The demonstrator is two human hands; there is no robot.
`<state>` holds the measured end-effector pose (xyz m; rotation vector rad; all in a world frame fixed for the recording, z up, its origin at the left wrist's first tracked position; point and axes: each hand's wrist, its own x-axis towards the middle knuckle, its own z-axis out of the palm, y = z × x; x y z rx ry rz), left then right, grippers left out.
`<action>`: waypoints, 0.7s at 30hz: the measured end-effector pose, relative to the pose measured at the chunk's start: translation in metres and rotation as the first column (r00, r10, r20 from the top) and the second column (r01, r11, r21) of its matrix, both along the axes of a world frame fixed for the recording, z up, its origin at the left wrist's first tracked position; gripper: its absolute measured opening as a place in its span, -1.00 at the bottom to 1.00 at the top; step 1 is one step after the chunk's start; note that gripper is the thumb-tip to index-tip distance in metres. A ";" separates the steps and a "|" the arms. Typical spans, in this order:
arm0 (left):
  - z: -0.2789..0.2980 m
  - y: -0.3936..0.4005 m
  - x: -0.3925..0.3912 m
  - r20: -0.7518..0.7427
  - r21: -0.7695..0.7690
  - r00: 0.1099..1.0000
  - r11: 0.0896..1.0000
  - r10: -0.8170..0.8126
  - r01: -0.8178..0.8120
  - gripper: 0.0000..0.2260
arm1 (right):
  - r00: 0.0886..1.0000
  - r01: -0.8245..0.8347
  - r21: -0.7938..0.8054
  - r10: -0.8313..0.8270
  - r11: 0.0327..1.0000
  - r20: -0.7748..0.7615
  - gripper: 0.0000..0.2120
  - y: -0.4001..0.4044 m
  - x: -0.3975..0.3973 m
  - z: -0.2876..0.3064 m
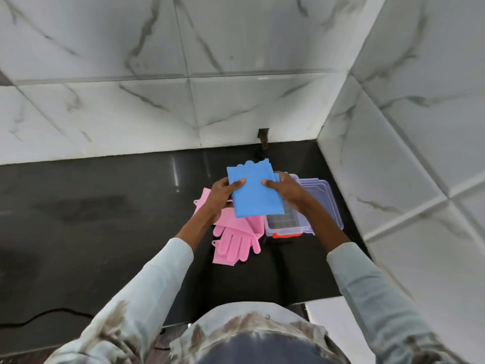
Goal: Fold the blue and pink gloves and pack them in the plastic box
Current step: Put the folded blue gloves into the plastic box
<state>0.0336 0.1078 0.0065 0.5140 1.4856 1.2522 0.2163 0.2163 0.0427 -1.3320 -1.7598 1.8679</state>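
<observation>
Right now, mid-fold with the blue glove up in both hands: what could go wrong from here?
1. The blue glove is held only at its side edges by the left hand and right hand; the fold may spring open.
2. The plastic box looks small; the glove may not fit flat.
3. The pink gloves lie loose against the box and could get dragged or knocked.

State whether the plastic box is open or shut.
Open. The plastic box shows its inside, and its lid lies tipped back behind it.
</observation>
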 end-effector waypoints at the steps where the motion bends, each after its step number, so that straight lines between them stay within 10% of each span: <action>1: 0.000 0.008 0.009 -0.046 -0.007 0.998 0.999 -0.033 0.033 -0.61 | 0.999 -0.002 0.035 0.001 0.999 0.051 -0.59 0.009 0.014 0.001; 9: -0.005 0.056 0.072 -0.426 -0.129 0.884 0.980 -0.193 0.151 -0.61 | 0.920 -0.001 0.309 -0.121 0.951 0.373 -0.64 0.040 0.068 -0.009; 13: -0.006 0.057 0.081 -0.703 -0.165 0.679 0.977 -0.212 0.134 -0.64 | 0.878 -0.020 0.378 -0.165 0.926 0.450 -0.61 0.034 0.063 -0.019; 21: -0.018 0.044 0.100 -0.852 -0.138 0.513 0.990 -0.103 -0.031 -0.51 | 0.822 -0.008 0.475 -0.265 0.880 0.504 -0.65 0.016 0.050 -0.035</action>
